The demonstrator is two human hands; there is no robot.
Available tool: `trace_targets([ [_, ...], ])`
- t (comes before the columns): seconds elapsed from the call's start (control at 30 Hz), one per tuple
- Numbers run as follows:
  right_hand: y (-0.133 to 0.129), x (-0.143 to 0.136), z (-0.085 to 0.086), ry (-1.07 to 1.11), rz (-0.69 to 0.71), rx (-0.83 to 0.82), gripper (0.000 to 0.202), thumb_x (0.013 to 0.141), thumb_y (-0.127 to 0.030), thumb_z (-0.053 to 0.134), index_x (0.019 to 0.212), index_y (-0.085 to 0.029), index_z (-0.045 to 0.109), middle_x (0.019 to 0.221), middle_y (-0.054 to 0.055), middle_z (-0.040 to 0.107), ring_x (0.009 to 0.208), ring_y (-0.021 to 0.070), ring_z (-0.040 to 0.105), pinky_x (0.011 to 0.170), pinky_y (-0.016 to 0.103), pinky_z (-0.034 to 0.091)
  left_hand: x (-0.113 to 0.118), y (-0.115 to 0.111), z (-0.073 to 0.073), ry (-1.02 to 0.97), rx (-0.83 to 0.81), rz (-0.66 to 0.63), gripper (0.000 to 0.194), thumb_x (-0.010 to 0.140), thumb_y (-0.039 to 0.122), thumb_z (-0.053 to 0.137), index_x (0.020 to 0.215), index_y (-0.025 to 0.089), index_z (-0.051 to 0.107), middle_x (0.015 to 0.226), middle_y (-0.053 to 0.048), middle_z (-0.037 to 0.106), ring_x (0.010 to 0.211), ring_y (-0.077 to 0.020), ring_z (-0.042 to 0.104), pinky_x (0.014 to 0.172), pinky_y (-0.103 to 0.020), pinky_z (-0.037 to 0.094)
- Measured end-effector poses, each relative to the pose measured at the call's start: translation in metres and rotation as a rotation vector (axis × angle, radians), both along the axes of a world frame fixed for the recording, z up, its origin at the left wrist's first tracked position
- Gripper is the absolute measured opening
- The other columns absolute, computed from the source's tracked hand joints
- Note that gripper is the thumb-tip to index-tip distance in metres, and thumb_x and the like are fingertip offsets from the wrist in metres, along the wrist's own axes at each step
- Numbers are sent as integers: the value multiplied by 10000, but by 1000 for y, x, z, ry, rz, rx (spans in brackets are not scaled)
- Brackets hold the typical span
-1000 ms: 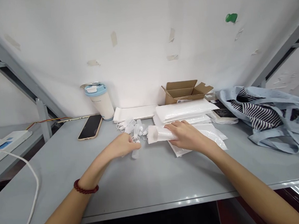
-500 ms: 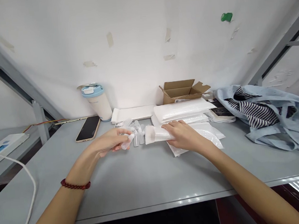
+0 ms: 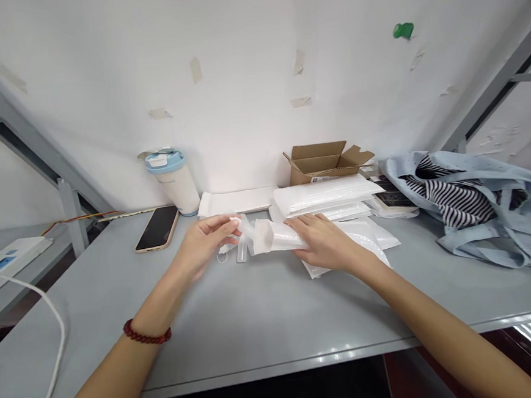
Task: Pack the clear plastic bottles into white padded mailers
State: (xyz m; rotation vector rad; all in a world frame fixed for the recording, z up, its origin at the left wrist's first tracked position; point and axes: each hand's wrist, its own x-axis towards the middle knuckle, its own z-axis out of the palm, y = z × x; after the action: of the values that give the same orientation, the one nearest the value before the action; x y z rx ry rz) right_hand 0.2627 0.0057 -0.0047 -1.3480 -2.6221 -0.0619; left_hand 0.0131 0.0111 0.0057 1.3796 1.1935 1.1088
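My left hand (image 3: 204, 243) pinches a small translucent plastic bottle (image 3: 246, 226) between thumb and fingers, its far end close to the mouth of a white bubble mailer (image 3: 283, 237). I cannot tell whether the bottle's end is inside. The mailer's opening gapes toward the left. My right hand (image 3: 321, 240) is closed around the mailer from above. Loose clear bottles (image 3: 241, 253) lie on the table behind and below the left fingers, partly hidden. More white mailers (image 3: 329, 195) are stacked beyond my right hand, and others lie under it.
A phone (image 3: 157, 228) and a tumbler with a blue lid (image 3: 175, 184) stand at the left. Flat white mailers (image 3: 240, 201) lie along the wall. Behind the stack is an open cardboard box (image 3: 322, 164). A light blue cloth bag (image 3: 477, 207) occupies the right side.
My left hand has risen and moved right, bringing the bottle up to the mailer's mouth. The mailer in my right hand has shifted slightly left, its mouth wider.
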Motion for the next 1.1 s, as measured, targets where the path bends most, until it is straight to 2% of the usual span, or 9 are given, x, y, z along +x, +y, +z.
trace_targets([
  [0.13,-1,-2,-1,33,12,5,454,770,-216,540,1209,-149,446,1111,118,602,1043,273,527,849,385,370,17,-6,-11,20,35,-8,331,727,461,668,861,166,735,1016,-68,700,860,-196,632,811,-321,516],
  [0.3,-3,-3,1,69,-1,12,481,762,-218,532,1227,-145,432,1125,126,596,1023,273,532,831,385,383,29,-14,-15,88,64,138,290,717,443,676,747,161,736,729,-49,722,786,-216,657,783,-319,499],
  [0.43,-3,-5,1,79,1,-1,480,755,-207,542,1219,-151,431,1113,124,602,1036,272,530,836,389,385,33,-17,-18,203,161,190,270,732,424,656,623,180,698,853,-53,725,883,-230,628,750,-301,478],
  [0.53,-2,-6,-1,73,-5,-1,477,751,-200,540,1214,-153,437,1116,126,604,1035,276,531,841,392,383,31,-17,-21,415,299,134,291,813,438,550,737,216,721,1052,-57,673,1048,-251,537,743,-302,461],
  [0.63,-1,-4,0,80,-31,15,480,750,-192,530,1219,-151,437,1129,127,603,1039,280,530,844,391,378,26,-17,-22,601,370,-1,340,866,449,458,914,248,729,1050,-72,633,1048,-262,486,837,-357,436],
  [0.73,-1,-3,1,105,-41,27,475,750,-189,527,1216,-149,442,1140,122,600,1057,282,523,845,385,376,24,-18,-19,609,340,-185,343,887,438,425,981,293,721,1067,-62,609,1086,-262,461,963,-407,368],
  [0.8,-1,-3,2,121,-33,33,454,754,-191,526,1200,-150,454,1139,120,600,1057,280,524,843,382,377,25,-19,-18,535,305,-212,321,887,425,438,972,313,727,1131,-47,601,1167,-260,423,1009,-407,334],
  [0.97,-3,-5,3,117,-12,33,432,749,-187,522,1177,-151,469,1132,120,600,1044,274,526,838,377,378,34,-20,-22,346,288,70,133,715,374,691,738,259,755,1080,-47,640,1169,-256,451,1007,-379,351],
  [1.1,-3,-5,2,103,-8,36,424,749,-192,528,1168,-142,480,1118,121,605,1020,270,525,835,374,381,37,-22,-26,370,348,172,109,694,312,706,610,242,707,1063,-30,644,1137,-243,467,982,-386,373],
])
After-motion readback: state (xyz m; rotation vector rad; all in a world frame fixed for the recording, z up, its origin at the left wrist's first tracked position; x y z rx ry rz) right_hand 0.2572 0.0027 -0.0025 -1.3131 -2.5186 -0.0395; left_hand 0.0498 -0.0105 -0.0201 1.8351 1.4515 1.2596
